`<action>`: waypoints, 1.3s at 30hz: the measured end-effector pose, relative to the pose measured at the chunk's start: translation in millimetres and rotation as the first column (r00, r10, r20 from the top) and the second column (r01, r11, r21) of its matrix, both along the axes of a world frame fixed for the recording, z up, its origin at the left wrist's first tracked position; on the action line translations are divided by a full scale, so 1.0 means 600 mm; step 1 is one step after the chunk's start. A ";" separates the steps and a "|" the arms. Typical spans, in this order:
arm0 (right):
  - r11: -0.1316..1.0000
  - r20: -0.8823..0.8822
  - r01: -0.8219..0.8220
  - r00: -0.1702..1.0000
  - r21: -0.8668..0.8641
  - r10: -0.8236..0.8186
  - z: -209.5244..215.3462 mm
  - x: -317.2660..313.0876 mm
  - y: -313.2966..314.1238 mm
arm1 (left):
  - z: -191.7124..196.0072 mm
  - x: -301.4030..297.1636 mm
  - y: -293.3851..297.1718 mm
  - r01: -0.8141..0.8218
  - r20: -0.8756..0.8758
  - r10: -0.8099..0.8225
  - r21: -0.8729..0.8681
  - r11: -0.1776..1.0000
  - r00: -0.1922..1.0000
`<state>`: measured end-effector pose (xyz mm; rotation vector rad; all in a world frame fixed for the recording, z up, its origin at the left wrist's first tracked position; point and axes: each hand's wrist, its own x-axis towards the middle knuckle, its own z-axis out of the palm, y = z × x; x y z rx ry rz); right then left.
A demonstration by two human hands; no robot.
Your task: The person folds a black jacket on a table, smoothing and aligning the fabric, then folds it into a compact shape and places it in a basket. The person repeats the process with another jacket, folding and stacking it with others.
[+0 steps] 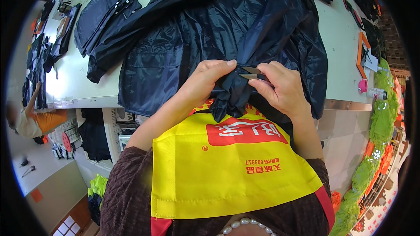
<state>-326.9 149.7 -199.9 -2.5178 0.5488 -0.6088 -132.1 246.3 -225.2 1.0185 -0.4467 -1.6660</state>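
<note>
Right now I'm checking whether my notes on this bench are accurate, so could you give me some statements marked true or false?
1. The right hand holds small snips. True.
2. The left hand hangs free. False: its fingers pinch the dark garment.
3. The snips are fully closed. False: their blades stand apart.
4. Folded dark cloth lies on the table, left of the garment. True.
5. The apron is all green. False: it is mostly yellow.
</note>
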 end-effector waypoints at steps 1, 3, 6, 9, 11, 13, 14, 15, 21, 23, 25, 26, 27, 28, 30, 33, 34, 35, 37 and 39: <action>1.000 -0.007 -0.008 1.000 0.015 0.008 0.000 0.001 -0.001 | -0.001 -0.001 0.000 0.011 -0.013 -0.011 -0.006 1.000 1.000; 0.998 0.003 -0.021 1.000 0.066 0.021 -0.002 0.004 -0.003 | -0.003 -0.003 0.000 0.006 -0.038 -0.006 -0.019 1.000 0.999; 0.983 0.056 -0.037 0.998 0.181 0.027 -0.014 0.005 -0.006 | -0.011 -0.004 0.003 -0.036 -0.069 0.034 -0.033 0.999 0.997; 0.850 0.182 -0.002 0.977 0.527 -0.110 -0.031 -0.001 -0.011 | -0.019 -0.003 0.004 -0.047 -0.129 0.042 -0.030 0.998 0.991; 0.711 0.286 -0.035 0.929 0.702 -0.237 -0.055 -0.013 -0.021 | -0.025 0.006 -0.001 -0.022 -0.217 0.019 -0.014 1.000 0.976; 0.737 0.323 -0.058 0.920 0.673 -0.223 -0.076 -0.011 -0.027 | -0.038 0.012 -0.001 0.053 -0.217 -0.077 -0.115 0.992 0.973; 0.750 0.342 -0.066 0.914 0.658 -0.219 -0.080 -0.011 -0.030 | -0.043 0.015 -0.001 0.094 -0.213 -0.128 -0.166 0.982 0.968; 0.816 0.234 0.001 0.958 0.578 -0.167 -0.080 -0.008 -0.034 | -0.046 0.017 0.002 0.171 -0.192 -0.208 -0.191 0.967 0.959; 0.958 0.180 -0.062 0.984 0.280 0.011 -0.097 0.018 -0.011 | -0.034 0.033 0.029 0.532 0.745 -0.303 -0.082 0.843 0.595; 0.999 0.308 0.037 0.951 -0.028 -0.027 -0.120 0.029 -0.007 | -0.022 0.025 0.029 0.491 0.933 -0.035 -0.156 0.857 0.358; 0.992 0.292 -0.037 0.956 0.117 0.001 -0.112 0.039 0.000 | -0.060 0.054 0.018 0.535 0.887 0.449 -0.433 0.725 0.109; 0.926 0.269 -0.121 0.963 0.358 0.022 -0.103 0.044 0.020 | -0.073 0.069 0.005 0.445 0.784 0.621 -0.563 0.697 0.019; 0.830 0.265 -0.205 0.962 0.519 0.072 -0.087 0.053 0.044 | -0.099 0.092 -0.009 0.216 0.709 0.697 -0.700 0.680 0.106; 0.693 0.282 -0.287 0.951 0.661 0.125 -0.075 0.069 0.062 | -0.116 0.101 -0.016 0.060 0.705 0.701 -0.708 0.703 0.106; 0.822 0.413 -0.265 0.910 0.504 0.040 -0.123 0.103 0.066 | -0.130 0.077 -0.060 -0.508 0.275 0.613 -0.367 0.779 0.741; 0.816 0.515 -0.020 0.784 0.578 -0.346 -0.147 0.103 -0.034 | -0.081 -0.053 -0.071 -0.660 0.055 0.663 -0.061 0.749 0.747; 0.852 0.537 -0.034 0.789 0.523 -0.298 -0.145 0.087 -0.051 | -0.071 -0.074 -0.063 -0.659 0.101 0.672 -0.137 0.740 0.734; 0.854 0.533 -0.073 0.807 0.516 -0.253 -0.141 0.072 -0.052 | -0.083 -0.055 -0.062 -0.528 0.140 0.570 -0.251 0.811 0.810; 0.852 0.524 -0.164 0.839 0.497 -0.145 -0.120 0.039 -0.046 | -0.060 -0.041 -0.066 -0.545 0.097 0.571 -0.203 0.814 0.816; 0.766 0.576 -0.192 0.772 0.614 -0.268 -0.121 0.021 -0.028 | -0.047 -0.025 -0.070 -0.615 0.079 0.614 -0.014 0.788 0.785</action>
